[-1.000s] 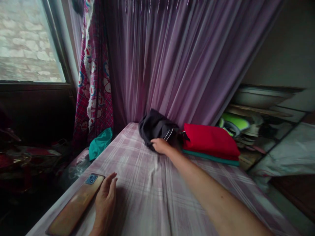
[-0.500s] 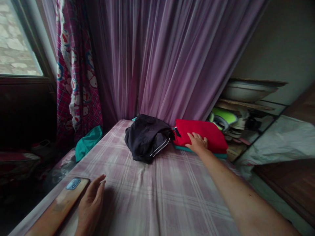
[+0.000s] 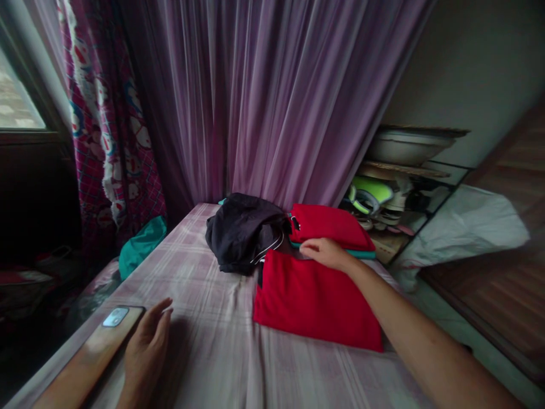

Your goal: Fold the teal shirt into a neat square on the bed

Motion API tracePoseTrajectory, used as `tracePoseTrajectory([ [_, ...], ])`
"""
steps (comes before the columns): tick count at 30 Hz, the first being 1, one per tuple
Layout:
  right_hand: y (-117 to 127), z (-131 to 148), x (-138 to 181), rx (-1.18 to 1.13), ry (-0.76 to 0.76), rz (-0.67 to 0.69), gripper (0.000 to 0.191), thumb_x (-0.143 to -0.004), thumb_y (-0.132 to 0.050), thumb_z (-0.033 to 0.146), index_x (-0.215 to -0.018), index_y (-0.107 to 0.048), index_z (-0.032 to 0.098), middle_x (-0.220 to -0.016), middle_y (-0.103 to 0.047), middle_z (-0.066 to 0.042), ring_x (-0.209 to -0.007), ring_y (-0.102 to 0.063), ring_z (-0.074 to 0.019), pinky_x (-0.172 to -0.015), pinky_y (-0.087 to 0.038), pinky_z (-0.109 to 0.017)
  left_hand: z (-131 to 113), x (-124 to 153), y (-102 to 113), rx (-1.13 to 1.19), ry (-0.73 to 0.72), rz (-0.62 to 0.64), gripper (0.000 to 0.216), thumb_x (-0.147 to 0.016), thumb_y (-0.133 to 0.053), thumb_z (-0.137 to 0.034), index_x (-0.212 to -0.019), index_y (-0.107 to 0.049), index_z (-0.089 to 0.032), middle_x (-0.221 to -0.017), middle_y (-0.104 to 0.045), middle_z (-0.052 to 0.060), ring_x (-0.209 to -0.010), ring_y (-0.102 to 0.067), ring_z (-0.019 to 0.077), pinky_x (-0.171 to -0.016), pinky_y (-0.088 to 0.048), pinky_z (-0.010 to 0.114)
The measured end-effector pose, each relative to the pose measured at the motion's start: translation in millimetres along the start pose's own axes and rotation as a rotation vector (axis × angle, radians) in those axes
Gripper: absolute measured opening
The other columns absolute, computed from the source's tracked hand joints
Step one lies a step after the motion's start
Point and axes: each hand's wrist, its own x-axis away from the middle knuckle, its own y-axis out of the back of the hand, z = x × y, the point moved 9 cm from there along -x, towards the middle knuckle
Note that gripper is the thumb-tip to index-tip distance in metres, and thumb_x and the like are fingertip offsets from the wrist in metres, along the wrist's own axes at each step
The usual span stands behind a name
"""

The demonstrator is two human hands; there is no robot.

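Note:
A folded red garment point(image 3: 315, 301) lies flat on the bed's checked sheet in front of a second folded red garment point(image 3: 327, 224), which rests on teal cloth point(image 3: 361, 254). My right hand point(image 3: 326, 253) is at the far edge of the front garment, its fingers bent and pressed together on the cloth; the fingertips are partly hidden. A crumpled dark garment point(image 3: 242, 233) with white piping sits to the left of the red ones. My left hand point(image 3: 147, 346) rests on the sheet, fingers loosely apart, holding nothing. Beside it lies a phone point(image 3: 96, 352) with its camera side up.
Purple curtains point(image 3: 264, 102) hang behind the bed point(image 3: 204, 352). A patterned curtain point(image 3: 106, 125) and a teal cloth point(image 3: 142, 247) are at the left. On the right stand a shelf with a basin point(image 3: 409, 146) and shoes, plus a white sack point(image 3: 472, 227).
A red garment from the stack now lies nearer me, and my right hand has come slightly back and left with it. My left hand stays by the phone. The view has shifted a little right.

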Motion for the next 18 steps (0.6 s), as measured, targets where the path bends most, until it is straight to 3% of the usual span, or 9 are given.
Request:
tracePoseTrajectory([
  [2, 8, -23, -1, 0.092, -0.127, -0.123, 0.049, -0.087, -0.055, 0.053, -0.123, -0.067, 0.020, -0.126, -0.068, -0.011, -0.117, -0.061, -0.0267, -0.099, -0.046, -0.037, -1, 0, 0, 0.014, 0.004, 0.001, 0.057, -0.068, -0.058, -0.064, -0.104, -0.069, -0.023, -0.109, -0.074, 0.007, -0.107, -0.067, 0.0312, -0.103, -0.047, 0.046],
  [4, -6, -39, -2, 0.152, -0.211, -0.004, 0.055, -0.086, -0.058, 0.050, -0.132, -0.062, 0.021, -0.133, -0.064, -0.012, -0.123, -0.058, -0.0283, -0.102, -0.045, -0.039, -2, 0, 0, 0.010, 0.000, -0.001, 0.056, -0.068, -0.057, -0.064, -0.104, -0.069, -0.023, -0.108, -0.074, 0.007, -0.106, -0.067, 0.0312, -0.102, -0.047, 0.046],
  [6, -23, -39, 3, 0.155, -0.221, 0.141, 0.051, -0.083, -0.062, 0.049, -0.124, -0.068, 0.019, -0.125, -0.069, -0.013, -0.115, -0.063, -0.0301, -0.098, -0.048, -0.040, -3, -1, 0, -0.005, -0.010, -0.009, 0.056, -0.068, -0.056, -0.064, -0.104, -0.069, -0.023, -0.106, -0.074, 0.007, -0.106, -0.067, 0.0310, -0.100, -0.048, 0.045],
  [8, -29, -25, 13, 0.148, -0.185, 0.198, 0.042, -0.079, -0.066, 0.050, -0.108, -0.075, 0.021, -0.110, -0.074, -0.009, -0.103, -0.067, -0.0294, -0.092, -0.050, -0.037, -3, -1, 0, -0.013, -0.019, -0.013, 0.057, -0.068, -0.056, -0.064, -0.104, -0.069, -0.023, -0.107, -0.074, 0.007, -0.106, -0.067, 0.0306, -0.099, -0.048, 0.044],
  [11, -45, 7, 40, 0.028, -0.084, 0.505, 0.043, -0.079, -0.064, 0.060, -0.090, -0.077, 0.020, -0.087, -0.075, -0.003, -0.086, -0.069, -0.0233, -0.079, -0.051, -0.030, -2, -1, 0, -0.023, -0.033, -0.012, 0.056, -0.070, -0.055, -0.064, -0.105, -0.069, -0.023, -0.108, -0.074, 0.007, -0.105, -0.067, 0.0297, -0.098, -0.049, 0.043],
  [13, -53, 24, 64, -0.134, -0.070, 0.794, 0.056, -0.082, -0.055, 0.069, -0.093, -0.076, 0.018, -0.083, -0.074, -0.004, -0.080, -0.069, -0.0199, -0.074, -0.052, -0.029, -2, -1, 0, -0.043, -0.040, -0.015, 0.055, -0.070, -0.055, -0.064, -0.105, -0.069, -0.023, -0.107, -0.074, 0.007, -0.105, -0.067, 0.0296, -0.096, -0.050, 0.042],
  [14, -52, 26, 69, -0.194, -0.099, 0.862, 0.062, -0.084, -0.049, 0.071, -0.098, -0.075, 0.017, -0.085, -0.074, -0.006, -0.078, -0.069, -0.0191, -0.073, -0.052, -0.029, -2, -1, 0, -0.052, -0.039, -0.012, 0.055, -0.070, -0.055, -0.064, -0.105, -0.069, -0.023, -0.106, -0.075, 0.006, -0.105, -0.067, 0.0297, -0.096, -0.050, 0.042],
  [16, -42, 16, 60, -0.174, -0.186, 0.759, 0.063, -0.088, -0.044, 0.068, -0.105, -0.073, 0.015, -0.093, -0.075, -0.010, -0.078, -0.070, -0.0194, -0.073, -0.053, -0.030, -1, -2, -1, -0.054, -0.030, 0.002, 0.056, -0.070, -0.055, -0.063, -0.107, -0.069, -0.024, -0.107, -0.075, 0.007, -0.106, -0.067, 0.0300, -0.097, -0.049, 0.042],
  [18, -26, -2, 37, -0.002, -0.224, 0.465, 0.051, -0.086, -0.055, 0.057, -0.109, -0.071, 0.015, -0.106, -0.074, -0.012, -0.091, -0.071, -0.0226, -0.081, -0.053, -0.032, 0, -3, -3, -0.040, -0.018, 0.019, 0.056, -0.070, -0.055, -0.063, -0.108, -0.068, -0.023, -0.109, -0.074, 0.007, -0.107, -0.067, 0.0301, -0.098, -0.049, 0.043],
])
